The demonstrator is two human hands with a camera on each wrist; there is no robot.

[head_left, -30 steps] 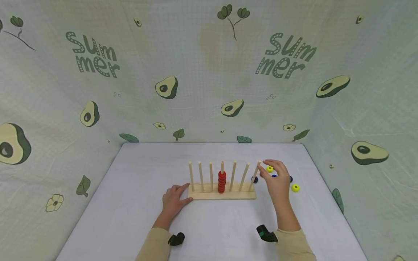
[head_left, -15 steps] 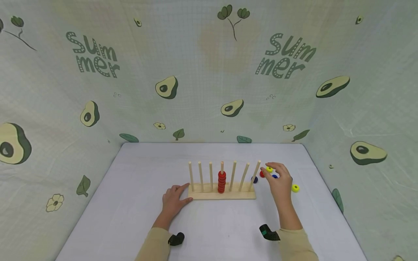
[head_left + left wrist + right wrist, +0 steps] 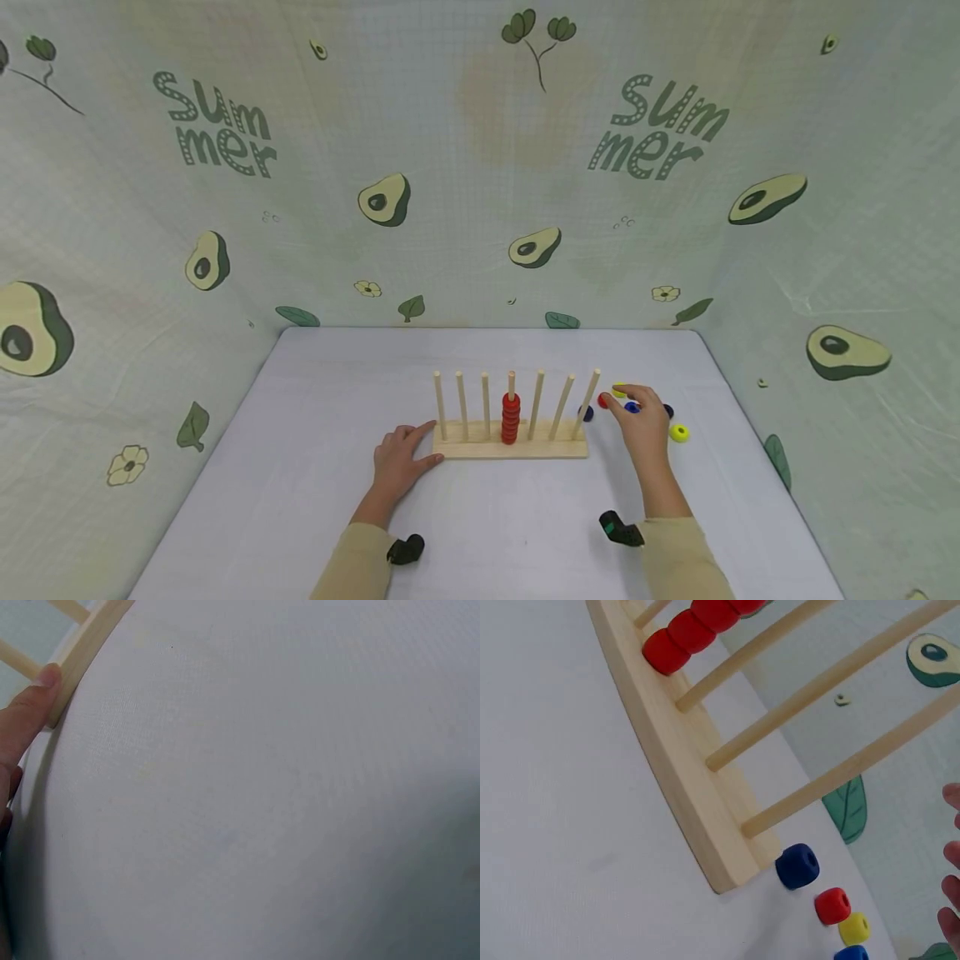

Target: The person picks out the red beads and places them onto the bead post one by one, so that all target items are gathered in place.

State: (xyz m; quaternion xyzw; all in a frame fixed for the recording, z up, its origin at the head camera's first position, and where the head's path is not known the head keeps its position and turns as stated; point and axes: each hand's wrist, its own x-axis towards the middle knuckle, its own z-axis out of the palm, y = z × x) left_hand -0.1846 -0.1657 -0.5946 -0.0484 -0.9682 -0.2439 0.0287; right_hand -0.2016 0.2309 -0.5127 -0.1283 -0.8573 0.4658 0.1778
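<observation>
A wooden peg stand (image 3: 480, 450) with several upright pegs sits mid-table. A stack of red beads (image 3: 511, 421) fills most of its middle peg. My left hand (image 3: 397, 462) holds the stand's left end between thumb and index finger; in the left wrist view a fingertip (image 3: 49, 675) presses on the wood. Just past the right end, my right hand (image 3: 643, 429) hovers over loose beads, thumb and index finger apart. Its thumb tip overlaps a red bead (image 3: 602, 401) in the head view, while in the right wrist view the bead lies on the table away from the fingers.
Around the right hand lie a dark blue bead (image 3: 587, 413) by the stand's end, a blue bead (image 3: 632, 407), another dark blue bead (image 3: 669, 411) and a yellow bead (image 3: 679, 433). A second yellow bead (image 3: 854, 928) sits behind the red one. Printed cloth (image 3: 465, 275) encloses the white table.
My right hand has moved from beside the top of the rightmost peg, rightward and down to the loose beads. The left hand and the stand have stayed put.
</observation>
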